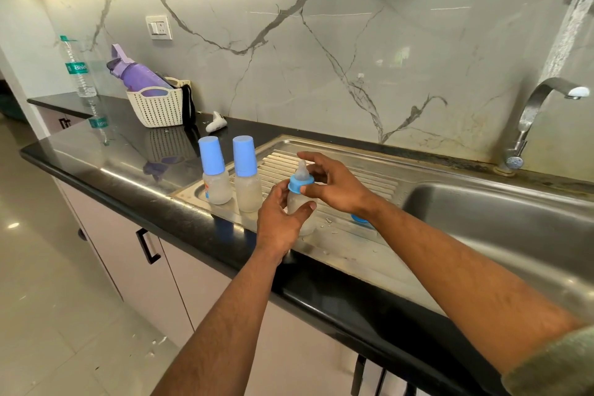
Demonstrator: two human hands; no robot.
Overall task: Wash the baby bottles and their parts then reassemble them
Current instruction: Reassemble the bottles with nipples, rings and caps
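The left hand (279, 222) grips the cloudy body of an uncapped baby bottle (300, 202) that stands upright on the steel drainboard (360, 177), fingers behind it and the thumb wrapped across its front. The right hand (334, 183) sits at 3 o'clock of the bottle's top, thumb and fingers curled onto the blue collar ring (301, 184), with the index finger arched over the clear teat (302, 170) that rises from the ring. At 9 o'clock of the held bottle, just beside the left hand, stand two capped bottles (231, 170) side by side on the drainboard edge, each with a tall blue cap. At 4 o'clock of the held bottle, partly hidden under the right wrist, a blue cap (361, 220) lies on the drainboard. The sink basin (501, 222) opens at 3 o'clock, with the tap (540, 112) above it. Far off at 10 o'clock on the black counter (106, 151) are a white basket (157, 108) holding a purple flask (138, 74) and a clear water bottle (78, 67)
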